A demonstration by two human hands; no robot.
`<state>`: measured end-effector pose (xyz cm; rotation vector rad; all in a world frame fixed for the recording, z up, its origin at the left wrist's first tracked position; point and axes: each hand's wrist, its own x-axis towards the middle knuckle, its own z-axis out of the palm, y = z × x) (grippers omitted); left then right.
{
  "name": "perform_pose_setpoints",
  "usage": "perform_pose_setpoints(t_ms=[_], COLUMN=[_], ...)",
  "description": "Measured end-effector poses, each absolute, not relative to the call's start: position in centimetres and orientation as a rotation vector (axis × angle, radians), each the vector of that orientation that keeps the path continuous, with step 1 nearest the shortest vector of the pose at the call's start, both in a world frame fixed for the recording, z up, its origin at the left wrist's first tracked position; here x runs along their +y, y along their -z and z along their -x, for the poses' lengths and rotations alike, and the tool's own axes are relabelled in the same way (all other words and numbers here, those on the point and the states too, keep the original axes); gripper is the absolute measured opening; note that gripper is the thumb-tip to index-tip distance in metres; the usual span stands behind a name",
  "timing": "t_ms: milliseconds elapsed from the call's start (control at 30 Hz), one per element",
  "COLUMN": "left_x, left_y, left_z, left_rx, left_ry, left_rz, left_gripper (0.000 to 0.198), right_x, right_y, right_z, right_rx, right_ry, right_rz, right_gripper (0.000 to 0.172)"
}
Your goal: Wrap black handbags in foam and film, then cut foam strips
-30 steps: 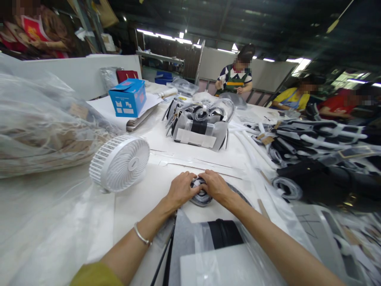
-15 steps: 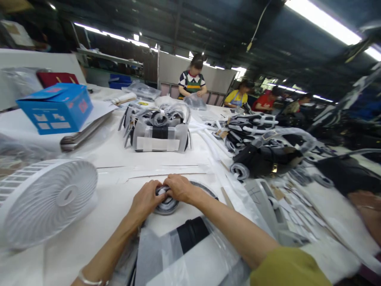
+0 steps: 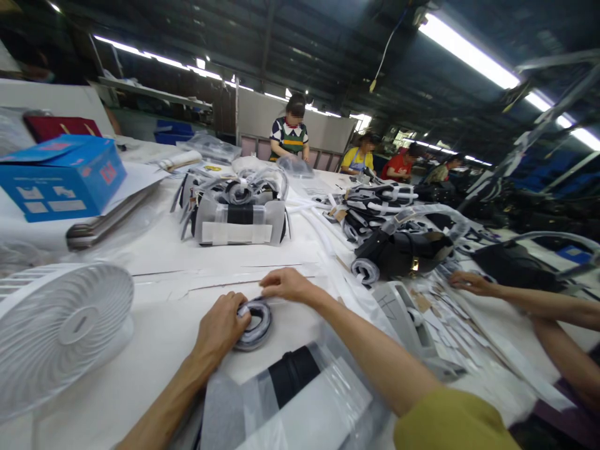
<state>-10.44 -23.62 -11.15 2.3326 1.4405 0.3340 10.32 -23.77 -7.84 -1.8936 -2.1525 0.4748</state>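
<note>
A strap wrapped in clear plastic lies rolled into a grey coil on the white table. My left hand is closed on the coil's left side, with the thumb over its rim. Just above and to the right of the coil is my right hand, its fingers bent and drawn together at the tips. Whatever those tips hold, if anything, is too small to make out. Under my forearms, closest to me, lies a bag with a black band, covered in clear plastic and a white sheet.
A white fan stands at left, a blue box behind it. A wrapped bag sits ahead. Right are piled wrapped straps, a black bag and a grey dispenser. A co-worker's hand reaches in; other people work behind.
My right hand has come off the coil, slightly up and right. My left hand stays on it. The strap length trailing right no longer shows. A co-worker's arms have reached farther in at right.
</note>
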Motion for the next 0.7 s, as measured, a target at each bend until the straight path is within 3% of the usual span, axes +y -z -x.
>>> perform_pose_setpoints(t_ms=[167,267,333,700], left_x=[-23.8,-23.9,-23.8,-23.7], left_y=[11.3,11.5,11.7,11.9], left_z=[10.3,10.3,10.4,10.3], left_rx=[1.470,1.468,1.468,1.499], left_ry=[-0.363,-0.375,-0.384,-0.393], left_rz=[-2.304,-2.297,-2.292,-2.251], left_gripper=[0.016,0.015,0.014,0.014], right_x=[-24.7,-26.0,-26.3,-23.6], right_y=[4.6,4.7,5.7,10.1], right_z=[-21.2,-26.4,-28.3,-29.0], right_rx=[-1.736,-1.565,-1.516,-1.419], right_ry=[-0.201,-0.116,-0.117,-0.212], right_rz=[2.338,2.567,2.661,2.714], right_gripper=[0.028,0.020,0.023,0.034])
